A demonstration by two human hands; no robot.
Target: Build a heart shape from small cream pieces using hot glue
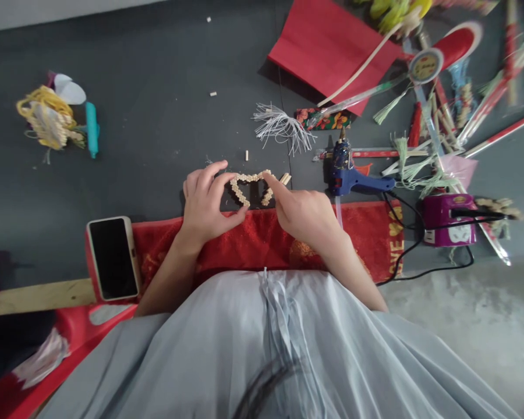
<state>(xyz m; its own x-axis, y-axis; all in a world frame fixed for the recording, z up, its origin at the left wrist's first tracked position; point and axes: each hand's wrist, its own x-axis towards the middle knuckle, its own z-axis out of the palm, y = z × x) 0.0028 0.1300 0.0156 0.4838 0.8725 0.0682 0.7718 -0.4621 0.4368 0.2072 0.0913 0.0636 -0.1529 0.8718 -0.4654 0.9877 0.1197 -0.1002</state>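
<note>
A knobbly cream-coloured braided strip (240, 194), bent into an open curved outline, lies on the dark grey table at the edge of a red towel (257, 233). My left hand (203, 203) spans its left side, with index fingertip at the upper corner and thumb at the lower end. From the right, my right hand (308, 216) touches the upper right bend with its index finger; its other fingers are curled and the thumb is hidden. Short pale sticks (285, 179) lie beside that finger. Another small pale piece (247, 155) sits just beyond the strip.
A blue glue gun (344, 174) with a black cable stands right of my hands, near a purple box (449, 221). White strands (283, 125), red paper (327, 52) and a ribbon spool (458, 46) lie beyond. Leftward are a phone (113, 256) and yellow cord (46, 116).
</note>
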